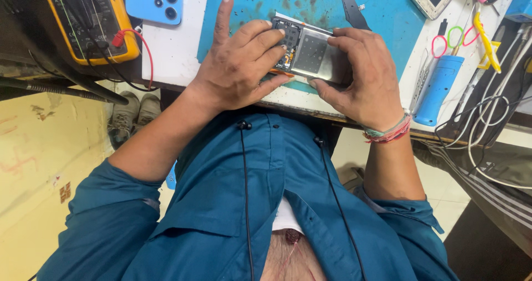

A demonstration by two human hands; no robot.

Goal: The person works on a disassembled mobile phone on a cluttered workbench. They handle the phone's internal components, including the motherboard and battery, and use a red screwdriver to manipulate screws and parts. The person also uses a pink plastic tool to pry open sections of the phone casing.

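A yellow multimeter (88, 18) and a glossy blue phone (153, 1) are lying at the left. The left hand (241, 65) and right hand (366, 79) are together clamping an opened phone (307, 51), circuitry exposed, over the scuffed blue mat (382, 9). A blue cylindrical tool (438, 90) is lying rightward.

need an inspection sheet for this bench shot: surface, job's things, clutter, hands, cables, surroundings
Surface: blue mat, stained, on a white bench top.
Job's things: opened phone, back off, held over the mat.
Clutter: yellow multimeter, blue phone, blue cylinder tool, black pry tool.
Hands: left hand and right hand both grip the opened phone.
Cables: red lead; white wires.
Surroundings: shoes on the floor.
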